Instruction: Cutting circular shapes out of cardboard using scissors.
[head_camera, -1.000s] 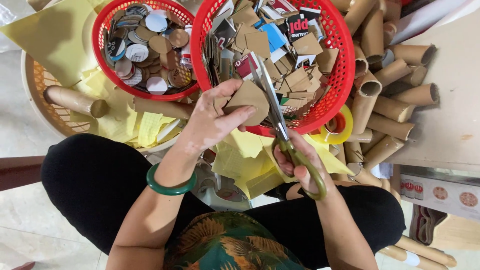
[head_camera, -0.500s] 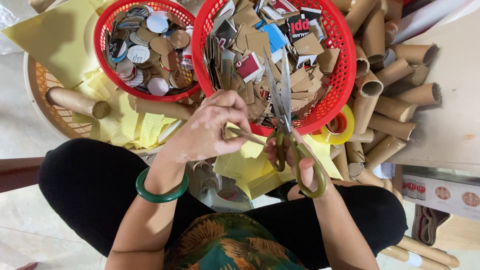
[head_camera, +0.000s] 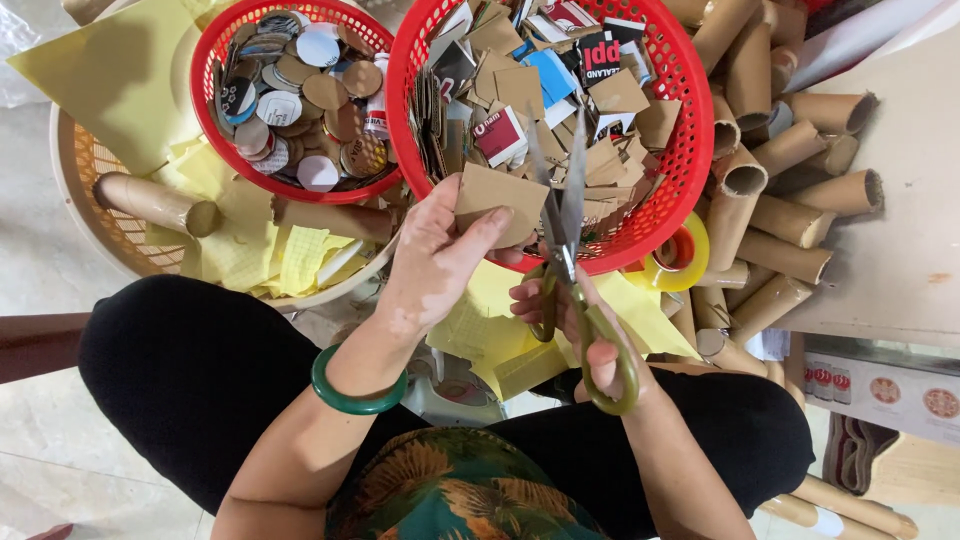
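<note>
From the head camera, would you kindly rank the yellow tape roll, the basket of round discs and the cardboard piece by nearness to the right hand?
1. Cardboard piece, just left of the right hand, held by the left hand.
2. Yellow tape roll, to the right.
3. Basket of round discs, far upper left.

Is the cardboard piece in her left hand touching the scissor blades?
Touching. In the head view, the open blades of the scissors straddle the right edge of the cardboard piece, which the left hand pinches; no gap shows between them.
</note>
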